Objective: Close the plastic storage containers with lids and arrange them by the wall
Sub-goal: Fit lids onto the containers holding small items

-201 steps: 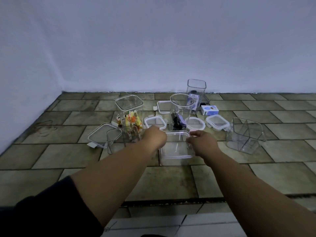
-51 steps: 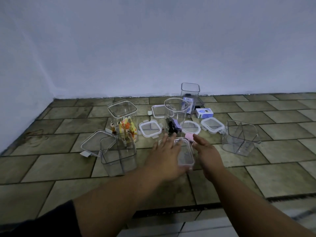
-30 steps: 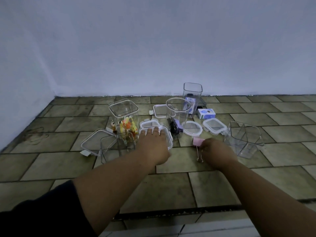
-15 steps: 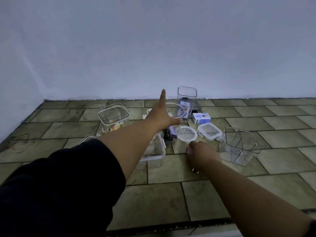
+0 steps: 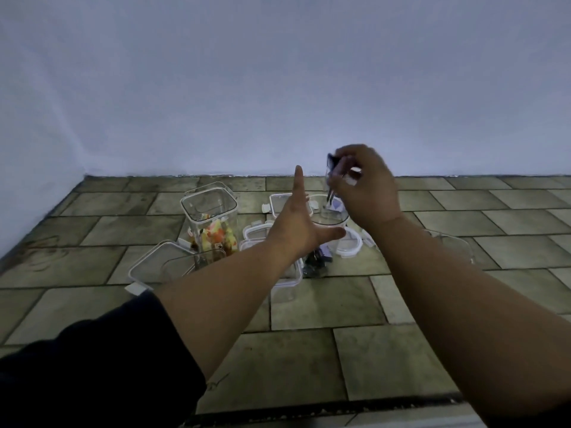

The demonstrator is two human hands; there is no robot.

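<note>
Clear plastic all over the tile floor (image 5: 309, 350). Round jar (image 5: 329, 218) stands upright mid-cluster with no lid, short of the wall (image 5: 278, 88) at 12 o'clock. Dark and purple clips (image 5: 315, 261) show through its base.

Left hand (image 5: 296, 223) is spread flat with straight fingers at the jar's 9 o'clock, thumb out under the rim. It holds nothing; cannot tell whether it touches the jar.

Right hand (image 5: 367, 186) is above the jar mouth at about 1 o'clock, fingertips pinching a dark binder clip (image 5: 332, 168) whose wire arms point down toward the opening.

Tall tub (image 5: 210, 211) at the jar's 9 o'clock is lidless, with yellow and orange pieces in its lower half.

Low box (image 5: 289, 278) at 7 o'clock has a white-rimmed lid on it and lies partly under the left forearm; contents unclear.

Loose lids:
- square lid (image 5: 279, 201) at 11 o'clock
- small lid (image 5: 255, 230) between jar and tub
- round lid (image 5: 350, 248) at 4 o'clock
- big lid (image 5: 151, 267) at 8 o'clock

Another tub (image 5: 455, 242) at 3 o'clock is mostly hidden by the right forearm.
</note>
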